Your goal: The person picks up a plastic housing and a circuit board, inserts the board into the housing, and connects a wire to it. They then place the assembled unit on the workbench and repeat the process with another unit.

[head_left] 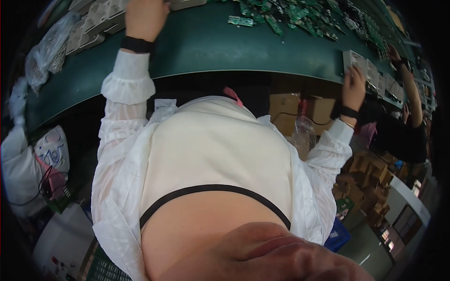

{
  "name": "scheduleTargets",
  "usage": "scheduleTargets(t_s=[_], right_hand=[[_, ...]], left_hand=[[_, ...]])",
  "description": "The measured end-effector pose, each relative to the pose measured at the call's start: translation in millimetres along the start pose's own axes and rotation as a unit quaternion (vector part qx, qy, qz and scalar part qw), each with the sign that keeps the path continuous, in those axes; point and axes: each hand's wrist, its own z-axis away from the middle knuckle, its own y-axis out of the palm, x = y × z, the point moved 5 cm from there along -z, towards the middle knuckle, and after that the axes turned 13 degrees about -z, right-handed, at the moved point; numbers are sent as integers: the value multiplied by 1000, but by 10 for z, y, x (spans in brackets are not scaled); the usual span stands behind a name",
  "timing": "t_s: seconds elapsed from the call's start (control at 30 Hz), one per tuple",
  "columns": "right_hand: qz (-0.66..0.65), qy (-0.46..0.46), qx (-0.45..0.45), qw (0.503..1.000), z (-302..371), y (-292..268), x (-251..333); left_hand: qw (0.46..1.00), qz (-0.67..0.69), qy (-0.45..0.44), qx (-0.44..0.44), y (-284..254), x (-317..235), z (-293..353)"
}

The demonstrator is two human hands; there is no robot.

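Note:
At the top edge of the head view, my left hand (pixel 146 19) reaches over the green bench among pale plastic casings (pixel 104 15). Its fingers run out of the picture, so what they hold is hidden. My right hand (pixel 354 89) is at the bench's front edge on the right. Its bent fingers are against the near end of a white plastic casing (pixel 355 60), first in a row along that edge. Each wrist wears a black band.
Loose green circuit boards (pixel 300 16) are heaped across the far side of the green bench (pixel 225 51). A clear plastic bag (pixel 44 58) lies at the left. Another person's arm (pixel 412 93) reaches in at the right. Cardboard boxes (pixel 283 105) stand under the bench.

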Motion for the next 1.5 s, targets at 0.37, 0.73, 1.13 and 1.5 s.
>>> scheduleTargets(t_s=[0.37,0.73,1.13,1.5], right_hand=[[-295,198,149,923,-381,927,532],[-294,209,228,904,-734,1972,627],[-880,434,166,100,-1289,1484,971],[-889,424,172,20,-1625,1276,1011]], left_hand=[[996,57,64,5,94,16,104],[938,168,294,79,-231,-532,947],[952,101,271,100,35,-348,1138],[942,221,186,169,-62,-362,1153]])
